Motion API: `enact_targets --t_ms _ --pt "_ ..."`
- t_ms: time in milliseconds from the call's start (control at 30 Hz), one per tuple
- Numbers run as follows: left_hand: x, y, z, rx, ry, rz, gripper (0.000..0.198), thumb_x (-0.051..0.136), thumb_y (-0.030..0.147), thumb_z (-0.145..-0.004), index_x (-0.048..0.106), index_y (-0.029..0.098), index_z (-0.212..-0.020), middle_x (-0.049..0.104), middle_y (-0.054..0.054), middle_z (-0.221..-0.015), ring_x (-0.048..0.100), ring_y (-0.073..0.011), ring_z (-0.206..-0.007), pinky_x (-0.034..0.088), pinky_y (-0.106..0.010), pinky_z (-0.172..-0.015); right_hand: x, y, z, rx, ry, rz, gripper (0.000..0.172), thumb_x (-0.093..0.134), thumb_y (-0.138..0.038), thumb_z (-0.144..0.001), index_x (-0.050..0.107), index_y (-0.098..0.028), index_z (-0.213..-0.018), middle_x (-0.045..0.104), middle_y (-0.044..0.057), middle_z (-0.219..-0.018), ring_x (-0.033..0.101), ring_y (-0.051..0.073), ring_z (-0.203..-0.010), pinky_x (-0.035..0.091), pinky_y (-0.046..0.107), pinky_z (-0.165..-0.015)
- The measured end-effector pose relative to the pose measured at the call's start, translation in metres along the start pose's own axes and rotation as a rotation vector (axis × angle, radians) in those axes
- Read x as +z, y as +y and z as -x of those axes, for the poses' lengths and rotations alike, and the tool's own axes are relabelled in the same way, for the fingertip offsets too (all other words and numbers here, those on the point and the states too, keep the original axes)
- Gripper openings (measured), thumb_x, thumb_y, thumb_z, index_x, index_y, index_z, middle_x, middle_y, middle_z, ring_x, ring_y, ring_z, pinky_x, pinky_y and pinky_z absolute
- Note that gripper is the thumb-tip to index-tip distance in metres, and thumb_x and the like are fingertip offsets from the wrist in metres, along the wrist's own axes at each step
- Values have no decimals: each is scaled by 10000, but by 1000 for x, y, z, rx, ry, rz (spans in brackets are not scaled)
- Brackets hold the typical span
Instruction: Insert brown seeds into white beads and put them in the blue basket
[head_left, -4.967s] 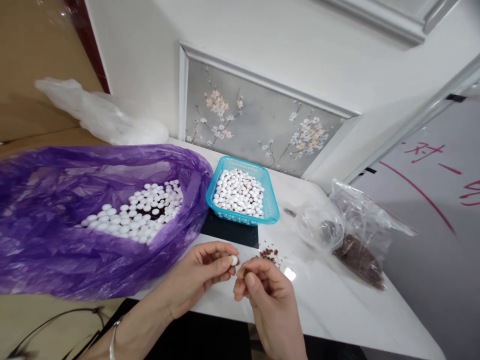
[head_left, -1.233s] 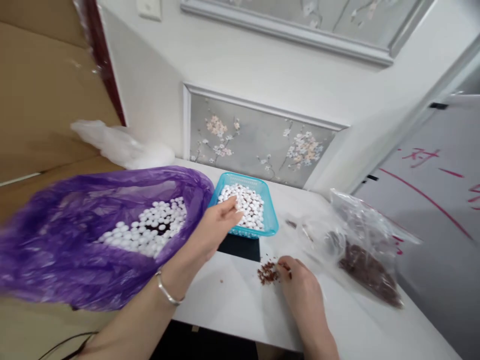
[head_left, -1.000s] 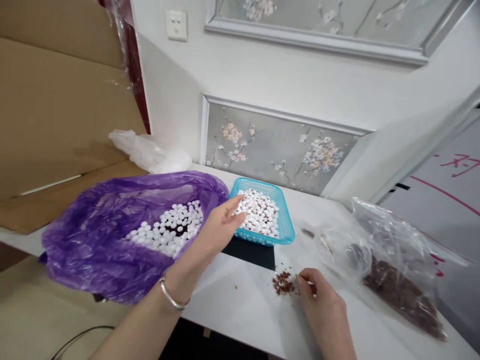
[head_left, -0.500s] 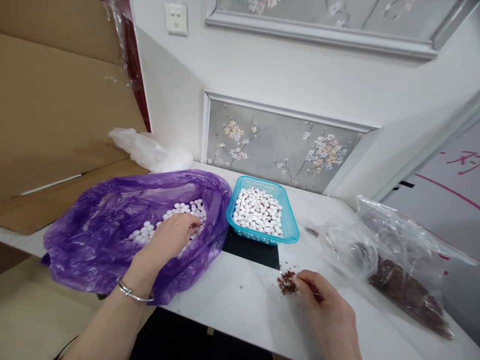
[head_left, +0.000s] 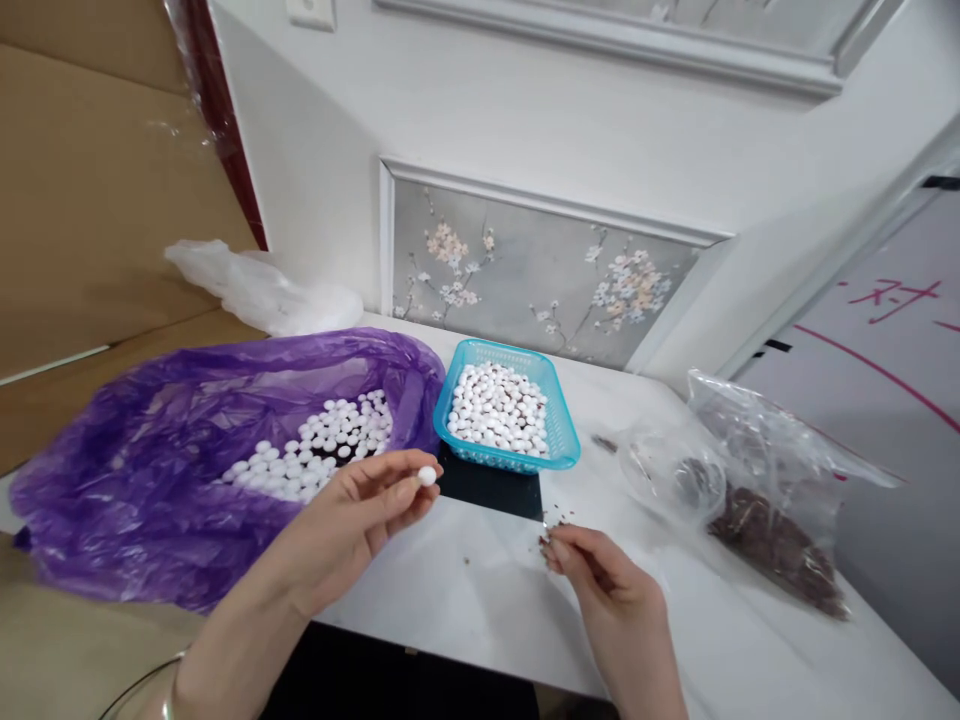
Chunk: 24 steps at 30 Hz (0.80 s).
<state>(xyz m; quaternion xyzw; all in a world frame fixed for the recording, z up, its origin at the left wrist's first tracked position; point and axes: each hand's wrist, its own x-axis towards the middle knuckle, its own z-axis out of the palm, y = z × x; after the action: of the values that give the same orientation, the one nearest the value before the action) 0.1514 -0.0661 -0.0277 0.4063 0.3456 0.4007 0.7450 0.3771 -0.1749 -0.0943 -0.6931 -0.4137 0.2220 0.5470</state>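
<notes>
1. While raised clear of the table [head_left: 480, 610], pinching a single white bead [head_left: 427, 476] between thumb tip and forefinger tip of the left hand [head_left: 352, 525], with the other fingers curled loosely underneath. Held at the very tips, likely for keeping most of it uncovered and easy to look over.
2. Just beyond that hand and toward its outer side: purple bag [head_left: 150, 500], mouth slumped open toward it, many more white beads heaped inside. Laid low and open, seemingly for reaching in without lifting plastic.
3. Ahead of the left fingertips, near but apart: blue basket [head_left: 567, 452], filled with white beads, some flecked brown, resting on a dark patch [head_left: 491, 490].
4. Right hand [head_left: 600, 590] low over the table, fingers pressed together at the tips, touching down among scattered brown crumbs [head_left: 546, 540]. Impossible to tell about any crumb actually caught there.
5. Beyond the right hand, toward its outer side: clear bag [head_left: 765, 470], crumpled, holding a dark brown mass, open end turned toward the hand, probably for keeping the contents within reach.
6. Well beyond the left hand, near the wall: white plastic bag [head_left: 255, 290], with cardboard [head_left: 90, 200] alongside.
</notes>
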Motion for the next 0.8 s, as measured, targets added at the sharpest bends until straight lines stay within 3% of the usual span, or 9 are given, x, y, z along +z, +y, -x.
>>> enact_targets --t_ms 100,267,467,800 --pt "14 -17 -1 -135 -67 192 163 817 174 -667 742 156 -811 674 4 -757 628 -63 -666 533 -129 -671 3 -8 6 -16 -90 -81 191 633 -373 -807 717 -206 -848 700 35 -701 662 192 -686 538 294 -689" --pt "28 -39 -5 -278 -100 308 198 808 192 -685 735 156 -865 656 -10 -773 633 -73 -665 549 -148 -658 12 -33 18 52 -156 -287 126 652 -336 -823 677 -215 -845 691 6 -683 645 149 -649 538 249 -647" --pt "34 -51 -3 -250 -192 186 95 704 248 -804 710 153 -805 606 5 -707 578 -60 -622 505 -140 -616 28 -51 22 -23 -218 -341 122 627 -283 -851 658 -201 -766 642 1 -673 608 139 -646 508 236 -618" --pt "32 -58 -2 -222 -209 96 168 710 313 -791 702 145 -785 574 0 -698 499 -72 -624 434 -157 -607 38 -46 23 -111 -203 -247 155 551 -297 -911 603 -213 -790 586 -7 -724 557 133 -671 467 236 -629"
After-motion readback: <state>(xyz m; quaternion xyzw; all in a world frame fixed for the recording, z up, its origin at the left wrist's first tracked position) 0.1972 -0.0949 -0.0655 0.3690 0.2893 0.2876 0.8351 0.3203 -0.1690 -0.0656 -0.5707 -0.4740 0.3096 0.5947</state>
